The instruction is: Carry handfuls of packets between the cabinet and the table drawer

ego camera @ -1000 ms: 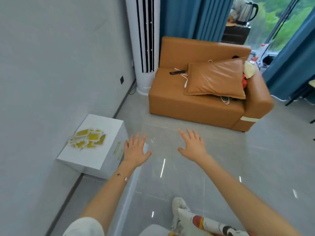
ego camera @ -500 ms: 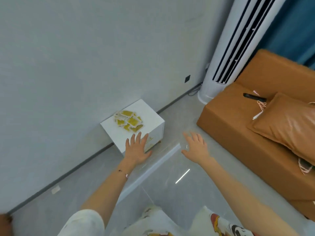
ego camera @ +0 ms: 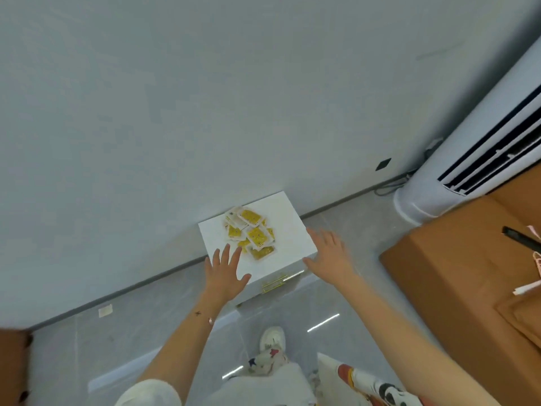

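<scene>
Hands (ego camera: 224,273) (ego camera: 329,256) spread flat, empty, over white box (ego camera: 292,227) of yellow packets (ego camera: 251,232)

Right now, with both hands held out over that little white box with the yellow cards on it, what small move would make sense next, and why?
Probably lower the left hand onto the yellow cards. They lie loosely piled on the white box, just past its spread fingertips. The right hand hovers open by the box's right edge and holds nothing.
</scene>
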A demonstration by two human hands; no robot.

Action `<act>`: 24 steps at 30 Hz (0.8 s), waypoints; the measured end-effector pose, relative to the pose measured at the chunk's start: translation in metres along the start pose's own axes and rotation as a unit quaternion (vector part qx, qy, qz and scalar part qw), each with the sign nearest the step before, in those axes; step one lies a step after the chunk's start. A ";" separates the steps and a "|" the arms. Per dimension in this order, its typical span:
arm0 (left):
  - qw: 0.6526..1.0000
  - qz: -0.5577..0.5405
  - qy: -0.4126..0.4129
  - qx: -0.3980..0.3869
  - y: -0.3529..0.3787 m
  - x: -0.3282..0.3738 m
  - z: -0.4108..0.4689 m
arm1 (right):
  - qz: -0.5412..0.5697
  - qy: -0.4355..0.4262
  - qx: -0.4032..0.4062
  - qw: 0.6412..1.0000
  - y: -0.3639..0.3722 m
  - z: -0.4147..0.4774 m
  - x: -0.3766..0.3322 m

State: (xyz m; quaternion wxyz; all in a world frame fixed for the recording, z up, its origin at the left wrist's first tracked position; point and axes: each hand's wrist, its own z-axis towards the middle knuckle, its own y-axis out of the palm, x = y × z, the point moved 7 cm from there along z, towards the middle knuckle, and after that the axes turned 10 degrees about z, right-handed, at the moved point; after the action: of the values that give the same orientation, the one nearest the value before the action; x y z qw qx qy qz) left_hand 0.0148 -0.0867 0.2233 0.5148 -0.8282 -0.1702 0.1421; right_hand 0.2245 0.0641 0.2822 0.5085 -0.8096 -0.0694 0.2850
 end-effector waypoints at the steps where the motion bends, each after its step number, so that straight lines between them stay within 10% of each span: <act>1: 1.000 0.000 -0.009 -0.011 0.000 -0.004 0.011 | 0.001 -0.005 -0.005 1.000 -0.003 0.015 -0.002; 17: 0.955 -0.222 -0.183 -0.072 0.168 -0.001 0.212 | 0.015 -0.049 -0.201 0.978 0.198 0.284 0.013; 24: 0.920 -0.311 -0.238 0.015 0.237 -0.011 0.290 | 0.076 -0.061 -0.152 0.984 0.290 0.385 0.025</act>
State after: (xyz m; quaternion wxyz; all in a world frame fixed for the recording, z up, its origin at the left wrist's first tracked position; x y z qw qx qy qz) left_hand -0.0823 0.0445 -0.1143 0.4894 -0.6680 -0.5342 0.1702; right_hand -0.0107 0.2385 -0.1016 0.3516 -0.8614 -0.0808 0.3575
